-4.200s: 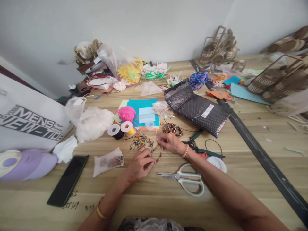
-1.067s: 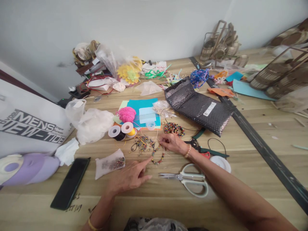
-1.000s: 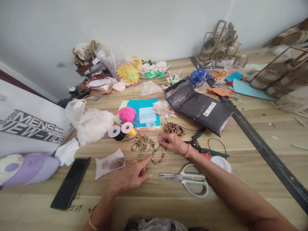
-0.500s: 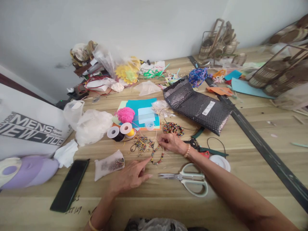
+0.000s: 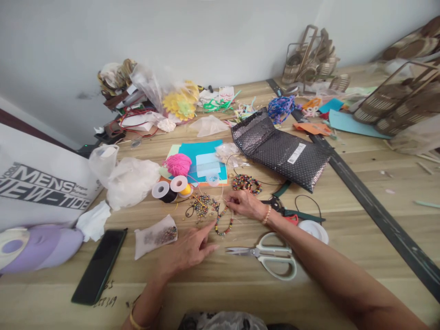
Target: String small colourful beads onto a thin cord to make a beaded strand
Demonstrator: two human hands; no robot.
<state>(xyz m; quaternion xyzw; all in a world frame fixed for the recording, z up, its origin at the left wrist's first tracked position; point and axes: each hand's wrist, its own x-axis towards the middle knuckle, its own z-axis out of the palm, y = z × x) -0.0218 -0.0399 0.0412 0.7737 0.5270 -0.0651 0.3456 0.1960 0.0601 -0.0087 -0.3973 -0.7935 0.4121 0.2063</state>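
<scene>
A curved string of multicoloured beads (image 5: 224, 233) lies on the wooden table between my hands. My right hand (image 5: 243, 204) is closed in a pinch at its upper end, on a thin pale cord (image 5: 222, 190). My left hand (image 5: 190, 247) rests on the table with the index finger stretched toward the string's left side and the thumb apart. Whether that fingertip touches a bead I cannot tell. Loose beads (image 5: 203, 206) are scattered just left of the string. Beyond my right hand lies a coil of strung beads (image 5: 246, 184).
Scissors (image 5: 261, 252) lie below my right forearm. A mesh pouch of beads (image 5: 156, 236) and a phone (image 5: 99, 266) are at left. Behind stand thread spools (image 5: 164, 191), pink yarn (image 5: 178, 164) and a black bubble mailer (image 5: 285, 153). Pliers (image 5: 277, 205) and a white spool (image 5: 313, 231) sit at right.
The view has shifted slightly. My left index finger has crept a little along the bead string's left side, while my right hand stays pinched in the same place.
</scene>
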